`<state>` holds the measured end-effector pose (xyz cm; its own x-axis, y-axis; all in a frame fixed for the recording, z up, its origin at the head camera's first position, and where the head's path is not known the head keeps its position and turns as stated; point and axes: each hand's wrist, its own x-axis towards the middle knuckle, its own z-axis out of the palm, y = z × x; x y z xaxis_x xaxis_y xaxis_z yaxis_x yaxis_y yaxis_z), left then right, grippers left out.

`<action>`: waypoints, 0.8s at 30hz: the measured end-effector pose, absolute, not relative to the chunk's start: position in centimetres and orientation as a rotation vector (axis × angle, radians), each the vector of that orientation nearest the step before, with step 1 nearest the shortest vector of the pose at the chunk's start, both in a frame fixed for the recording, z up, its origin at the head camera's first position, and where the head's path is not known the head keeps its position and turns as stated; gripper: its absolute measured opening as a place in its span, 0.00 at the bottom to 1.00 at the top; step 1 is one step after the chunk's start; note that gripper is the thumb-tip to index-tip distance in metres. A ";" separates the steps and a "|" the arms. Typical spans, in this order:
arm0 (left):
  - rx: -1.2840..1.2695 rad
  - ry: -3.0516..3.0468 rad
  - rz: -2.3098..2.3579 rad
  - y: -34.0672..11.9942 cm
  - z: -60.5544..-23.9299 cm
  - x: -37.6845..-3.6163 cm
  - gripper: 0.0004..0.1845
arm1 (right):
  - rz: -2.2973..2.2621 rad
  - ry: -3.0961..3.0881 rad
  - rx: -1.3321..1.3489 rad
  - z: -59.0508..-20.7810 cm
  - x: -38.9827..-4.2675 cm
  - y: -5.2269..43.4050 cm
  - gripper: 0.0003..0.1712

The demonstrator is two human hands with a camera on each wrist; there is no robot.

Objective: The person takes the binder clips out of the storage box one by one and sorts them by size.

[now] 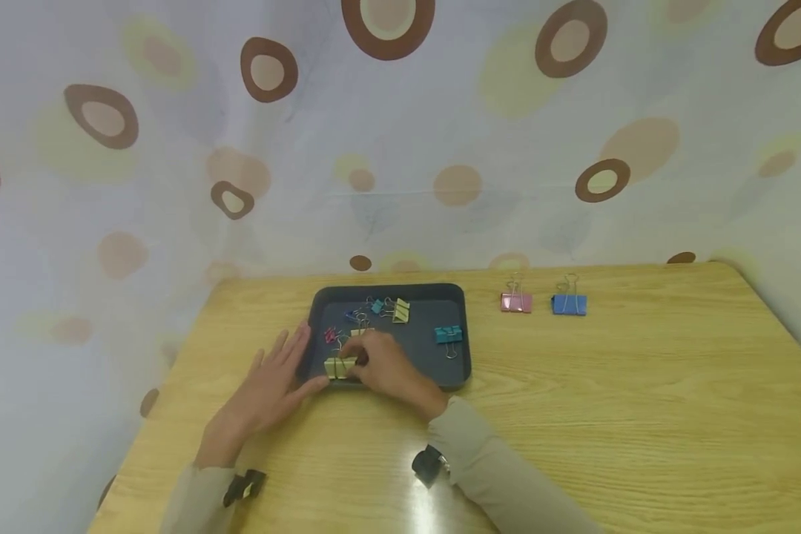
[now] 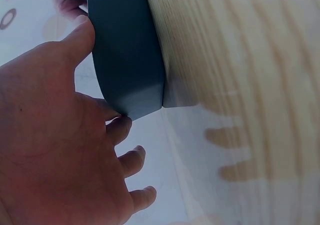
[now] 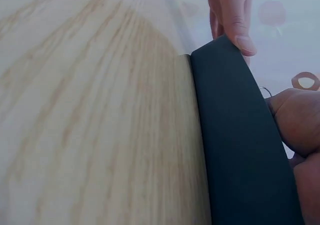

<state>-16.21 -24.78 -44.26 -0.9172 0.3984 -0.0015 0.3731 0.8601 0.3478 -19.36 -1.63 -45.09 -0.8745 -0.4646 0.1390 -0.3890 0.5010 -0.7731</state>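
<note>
My right hand (image 1: 389,365) reaches over the front wall of a dark tray (image 1: 467,354) and pinches the right end of a yellow binder clip (image 1: 334,368) at the front left corner. Fingers partly cover that clip. The left hand (image 1: 267,389) lies along the tray's left front corner, fingers spread, thumb tip at the front rim. In the left wrist view, its fingertips touch the tray wall (image 2: 129,55). Beside the right hand lie a small red binder clip (image 1: 330,335) and another yellow clip (image 1: 362,332), partly hidden by it.
At the tray's back are a yellow binder clip (image 1: 401,311), a small teal clip (image 1: 377,305) and a small blue clip (image 1: 352,316). A larger teal clip (image 1: 448,335) lies at its right. On the wooden table (image 1: 627,400) stand a pink clip (image 1: 516,302) and a blue clip (image 1: 569,305).
</note>
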 end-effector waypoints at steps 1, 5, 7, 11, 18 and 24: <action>0.615 2.956 0.533 -24.8 -44.3 -16.2 0.49 | -1.342 2.637 -0.751 -45.1 -19.3 -1.6 0.11; 0.611 2.949 0.532 -24.8 -44.2 -16.3 0.49 | -1.395 2.614 -0.737 -44.7 -19.2 -1.3 0.11; 0.605 2.948 0.533 -24.8 -44.2 -16.3 0.49 | -1.410 2.619 -0.729 -44.4 -19.2 -1.1 0.11; 0.602 2.944 0.535 -24.8 -44.2 -16.4 0.49 | -1.448 2.621 -0.729 -43.7 -18.9 -0.4 0.10; 0.596 2.943 0.523 -25.0 -44.0 -16.5 0.49 | -1.538 2.627 -0.771 -42.7 -18.2 1.9 0.10; 0.598 2.944 0.524 -25.1 -44.2 -16.6 0.50 | -1.646 2.591 -0.752 -41.7 -17.1 4.9 0.10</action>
